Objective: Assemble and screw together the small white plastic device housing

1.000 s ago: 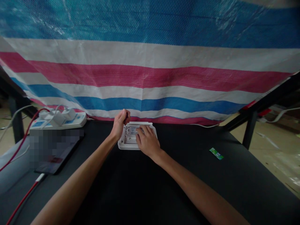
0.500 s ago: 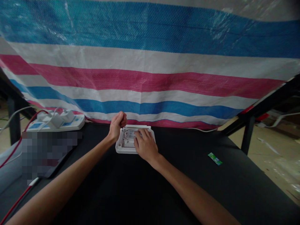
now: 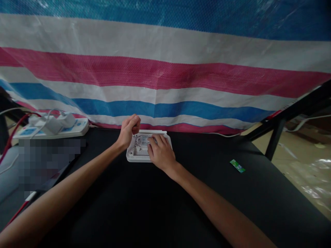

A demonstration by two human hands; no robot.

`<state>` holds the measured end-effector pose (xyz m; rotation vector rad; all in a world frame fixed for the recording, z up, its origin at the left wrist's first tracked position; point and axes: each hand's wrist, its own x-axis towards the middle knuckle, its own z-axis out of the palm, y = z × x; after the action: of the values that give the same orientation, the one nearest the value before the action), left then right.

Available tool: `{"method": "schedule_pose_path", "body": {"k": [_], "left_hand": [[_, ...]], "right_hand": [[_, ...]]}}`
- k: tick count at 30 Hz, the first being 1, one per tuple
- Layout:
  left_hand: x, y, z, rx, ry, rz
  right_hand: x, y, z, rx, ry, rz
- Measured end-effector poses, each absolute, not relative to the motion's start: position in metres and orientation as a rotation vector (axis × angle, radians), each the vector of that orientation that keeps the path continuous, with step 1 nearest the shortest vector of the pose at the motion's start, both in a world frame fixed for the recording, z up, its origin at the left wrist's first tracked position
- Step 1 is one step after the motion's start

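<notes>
The striped sheet [image 3: 160,75] hangs behind the black surface [image 3: 144,196]. At the surface's left lies the tablet [image 3: 55,162], below the power strip [image 3: 80,127]. The white case [image 3: 139,159] lies near the sheet, between the hands. The right hand [image 3: 162,151] rests on its right side, fingers slightly spread; the left hand [image 3: 130,128] is curled closed at its upper left, its contents hidden. The green packet [image 3: 237,166] lies well apart, to the right.

- Two hands [image 3: 128,131] [image 3: 162,152] showed.
- One white case [image 3: 139,159] sat.
- One power strip [image 3: 81,126] held at least two white plugs [image 3: 53,125] [image 3: 66,120].
- One green packet [image 3: 237,166] lay.
- One striped sheet [image 3: 165,77] hung.
- One dark device [image 3: 56,176] lay.
- One tabletop [image 3: 196,155] showed.
</notes>
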<state>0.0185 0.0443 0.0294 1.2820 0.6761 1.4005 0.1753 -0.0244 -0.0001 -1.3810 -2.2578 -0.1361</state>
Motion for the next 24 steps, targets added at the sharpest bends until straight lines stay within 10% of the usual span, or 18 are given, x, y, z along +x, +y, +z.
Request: {"method": "schedule_pose_path", "body": {"k": [24], "left_hand": [[-0.012, 0.037, 0.062, 2.06, 1.051, 1.482]], "right_hand": [[0.176, -0.024, -0.002, -1.36, -2.261, -0.149]]}}
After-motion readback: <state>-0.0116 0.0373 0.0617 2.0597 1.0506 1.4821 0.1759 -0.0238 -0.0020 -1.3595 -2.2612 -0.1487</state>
